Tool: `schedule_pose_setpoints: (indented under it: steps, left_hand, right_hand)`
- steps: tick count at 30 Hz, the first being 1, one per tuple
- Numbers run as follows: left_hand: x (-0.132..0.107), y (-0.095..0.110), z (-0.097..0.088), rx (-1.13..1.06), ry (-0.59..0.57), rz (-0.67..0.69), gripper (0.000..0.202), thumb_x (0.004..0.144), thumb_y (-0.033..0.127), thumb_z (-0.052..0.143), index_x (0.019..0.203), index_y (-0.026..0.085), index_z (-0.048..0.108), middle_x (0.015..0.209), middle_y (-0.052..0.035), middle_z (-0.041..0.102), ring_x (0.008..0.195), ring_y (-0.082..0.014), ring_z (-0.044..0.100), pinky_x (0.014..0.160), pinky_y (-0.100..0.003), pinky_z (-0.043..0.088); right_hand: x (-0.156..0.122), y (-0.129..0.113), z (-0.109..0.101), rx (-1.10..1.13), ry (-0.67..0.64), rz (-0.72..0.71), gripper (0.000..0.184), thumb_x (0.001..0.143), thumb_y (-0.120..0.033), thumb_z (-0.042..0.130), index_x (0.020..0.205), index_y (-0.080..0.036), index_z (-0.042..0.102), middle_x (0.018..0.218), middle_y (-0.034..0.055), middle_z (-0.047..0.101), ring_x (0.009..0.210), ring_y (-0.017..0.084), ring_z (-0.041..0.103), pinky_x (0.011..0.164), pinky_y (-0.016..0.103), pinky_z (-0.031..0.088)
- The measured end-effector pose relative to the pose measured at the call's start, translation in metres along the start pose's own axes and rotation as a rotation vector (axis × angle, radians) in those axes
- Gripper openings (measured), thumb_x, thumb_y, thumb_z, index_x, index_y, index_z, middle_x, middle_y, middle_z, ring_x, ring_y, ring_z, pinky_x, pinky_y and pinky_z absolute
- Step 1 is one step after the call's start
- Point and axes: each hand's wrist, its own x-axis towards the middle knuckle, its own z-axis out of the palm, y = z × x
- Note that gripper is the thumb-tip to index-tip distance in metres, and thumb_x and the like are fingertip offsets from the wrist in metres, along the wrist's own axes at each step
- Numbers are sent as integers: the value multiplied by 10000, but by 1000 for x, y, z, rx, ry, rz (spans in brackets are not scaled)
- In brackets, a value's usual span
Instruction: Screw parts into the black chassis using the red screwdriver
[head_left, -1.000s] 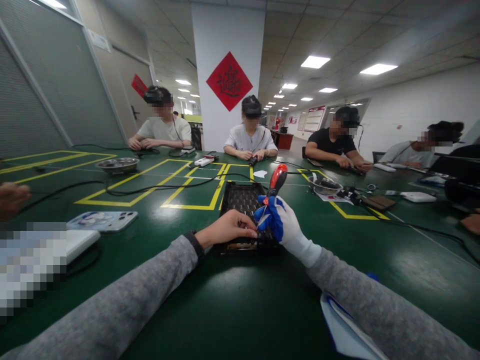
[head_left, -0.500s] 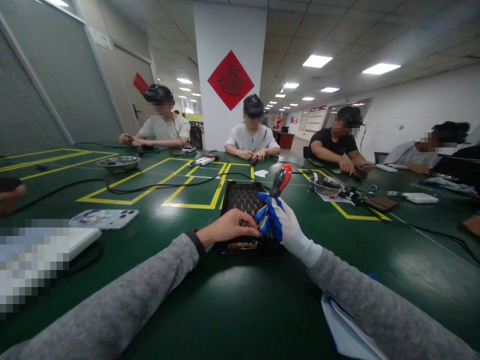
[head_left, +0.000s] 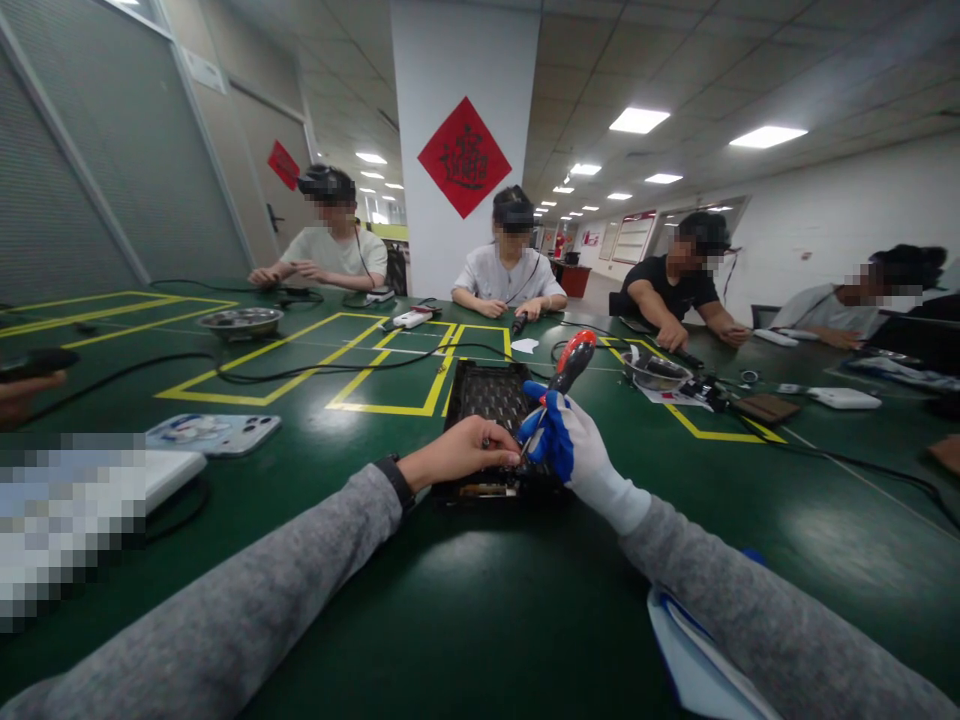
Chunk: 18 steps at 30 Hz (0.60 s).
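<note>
A black open case [head_left: 491, 385], with rows of small shiny spots inside and a brassy strip along its near end, lies in front of me. My right hand [head_left: 577, 450], in a white and blue glove, grips a screwdriver [head_left: 576, 360] by its red and black handle. The handle leans up and to the right, and the shaft points down into the near right part of the case. Bare and wearing a dark wristband, my left hand [head_left: 466, 450] reaches over the case with fingertips pinched beside the shaft. What they pinch is hidden.
To the left lie a phone [head_left: 214, 434] and a white box [head_left: 176, 478]. Metal bowls stand at the far left [head_left: 240, 322] and right [head_left: 658, 372]. Black cables cross the green table. A white and blue item [head_left: 697, 650] lies under my right forearm. Several people sit opposite.
The screwdriver handle has tilted slightly further right, and the gloved fingers have curled in around it. My left hand stays at the same spot on the case. The view has shifted slightly.
</note>
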Motion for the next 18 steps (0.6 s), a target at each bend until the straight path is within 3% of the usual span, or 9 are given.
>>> schedule_pose_setpoints:
  steps: [7,18]
  left_hand:
    - [2,-1,0,-40,-25,-88,300,656,400,689,784,128,702,803,-51,698,732,-154,618,720,-254,468]
    - [1,0,-1,11,-59,-20,263,745,354,617,842,126,706,814,-57,686,744,-138,600,722,-240,456]
  right_hand:
    - [-3,-4,4,14,17,7,469,787,-492,525,1134,-175,527,603,-5,608,399,84,519,386,191,420]
    - [0,-2,1,58,13,9,469,783,-490,528,1115,-159,533,662,13,638,435,97,558,406,200,435]
